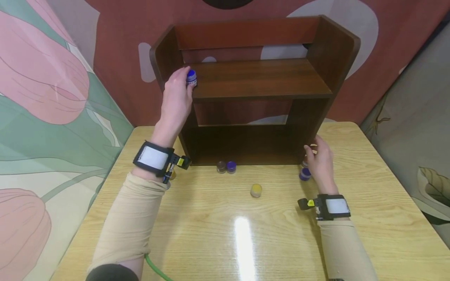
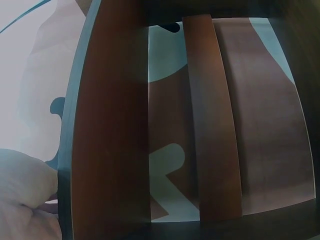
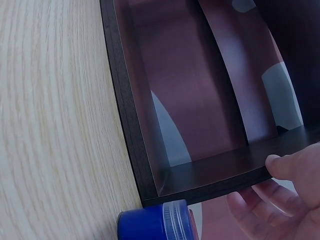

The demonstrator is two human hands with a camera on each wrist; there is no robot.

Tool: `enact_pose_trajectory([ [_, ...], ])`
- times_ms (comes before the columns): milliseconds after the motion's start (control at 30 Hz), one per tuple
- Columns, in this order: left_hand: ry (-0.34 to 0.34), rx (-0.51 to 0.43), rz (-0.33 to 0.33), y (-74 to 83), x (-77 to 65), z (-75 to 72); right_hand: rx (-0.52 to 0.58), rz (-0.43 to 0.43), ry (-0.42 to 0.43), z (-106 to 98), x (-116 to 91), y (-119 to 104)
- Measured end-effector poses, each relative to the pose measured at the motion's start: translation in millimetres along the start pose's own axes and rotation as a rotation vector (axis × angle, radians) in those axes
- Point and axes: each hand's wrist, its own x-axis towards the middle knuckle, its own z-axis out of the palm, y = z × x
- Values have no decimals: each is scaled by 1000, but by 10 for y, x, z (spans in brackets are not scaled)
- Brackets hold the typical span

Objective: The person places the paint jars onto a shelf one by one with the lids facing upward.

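A dark brown two-tier wooden shelf [image 1: 260, 78] stands at the back of the table. At the left end of its upper board, my left hand [image 1: 177, 91] pinches a small jar with a blue lid [image 1: 191, 77] between thumb and fingers. The left wrist view catches only part of that hand [image 2: 27, 185], and the jar is out of sight there. My right hand [image 1: 320, 164] grips the shelf's right side panel [image 3: 220, 192], thumb at the front edge and fingers on the outer face. Close below that hand lies a blue-lidded jar [image 3: 150, 222].
On the table before the shelf are a brown jar [image 1: 221, 167], a purple-lidded jar [image 1: 231, 167] and a yellow-lidded jar [image 1: 256, 190]. Another yellow jar [image 1: 172, 174] is partly hidden by the left wrist. A reddish jar [image 1: 305, 161] is beside the right hand. A green cable [image 1: 154, 267] trails below the left sleeve.
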Motion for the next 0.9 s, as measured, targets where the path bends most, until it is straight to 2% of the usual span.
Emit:
enact_pose_trajectory([
  [633, -31, 24, -21, -1, 18, -11, -4, 13, -3, 13, -6, 1],
  [900, -12, -1, -14, -25, 8, -18, -1, 16, -1, 20, 1, 0],
])
